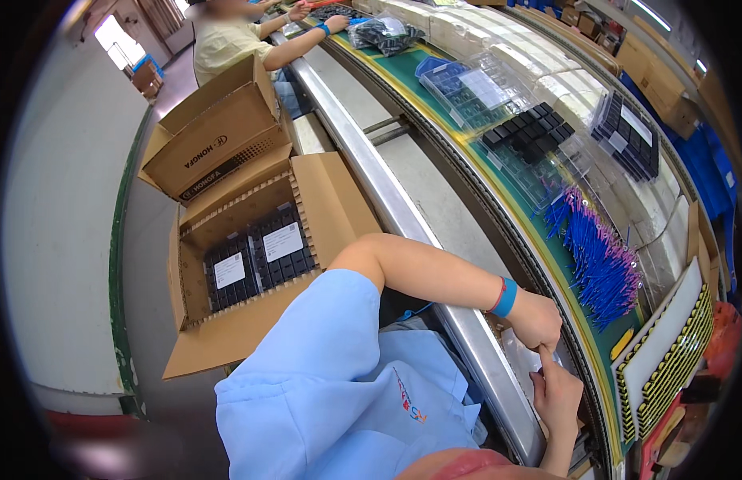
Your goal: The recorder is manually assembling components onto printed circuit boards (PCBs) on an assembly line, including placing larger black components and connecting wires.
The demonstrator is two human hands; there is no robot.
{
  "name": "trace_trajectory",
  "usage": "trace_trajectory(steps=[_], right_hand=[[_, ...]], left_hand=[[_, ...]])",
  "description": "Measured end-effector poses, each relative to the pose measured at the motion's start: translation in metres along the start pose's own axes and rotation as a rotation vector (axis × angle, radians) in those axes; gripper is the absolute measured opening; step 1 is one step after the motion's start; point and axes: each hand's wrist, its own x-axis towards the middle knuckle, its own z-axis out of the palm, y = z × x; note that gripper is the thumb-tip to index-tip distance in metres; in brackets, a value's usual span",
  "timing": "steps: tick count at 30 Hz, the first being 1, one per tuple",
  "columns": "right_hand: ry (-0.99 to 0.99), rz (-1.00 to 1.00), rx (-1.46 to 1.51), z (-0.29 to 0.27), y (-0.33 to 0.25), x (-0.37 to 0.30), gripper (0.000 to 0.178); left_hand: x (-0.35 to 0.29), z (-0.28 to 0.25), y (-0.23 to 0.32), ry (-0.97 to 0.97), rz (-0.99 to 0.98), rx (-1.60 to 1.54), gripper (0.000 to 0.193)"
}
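My left hand, with a blue band at its wrist, is closed over the near edge of the bench. My right hand meets it from below, fingers pinched against the left hand's fingertips. Whatever lies between them is too small or hidden to make out. A clear plastic sheet or bag lies just beneath, by the metal rail. Nearest beyond the hands is a heap of blue wires with pink ends. Black block-shaped parts sit in a clear plastic tray farther back.
At left, an open cardboard box holds labelled trays of black parts; another box stands behind it. Yellow-and-black strips edge a white board at right. Stacked clear trays rest across the green belt. Another person works farther up the line.
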Motion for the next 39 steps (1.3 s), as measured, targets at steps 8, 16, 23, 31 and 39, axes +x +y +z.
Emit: trace_trajectory(steps=[8, 16, 23, 31, 39], right_hand=[[-0.002, 0.035, 0.008, -0.002, -0.001, 0.004, 0.061], [0.014, 0.016, 0.004, -0.002, 0.000, 0.004, 0.059], [0.002, 0.044, -0.011, -0.010, 0.000, 0.001, 0.056], [0.045, 0.058, -0.016, -0.006, 0.001, -0.004, 0.052], [-0.091, 0.101, -0.120, -0.006, 0.017, -0.008, 0.055]], left_hand=[[0.001, -0.003, -0.004, -0.002, 0.011, 0.022, 0.006], [0.001, -0.001, -0.004, -0.046, -0.001, 0.071, 0.006], [-0.001, 0.002, -0.001, 0.005, -0.012, -0.026, 0.010], [-0.002, -0.005, 0.007, -0.001, 0.027, -0.039, 0.014], [-0.002, -0.023, 0.004, -0.118, -0.029, 0.008, 0.021]])
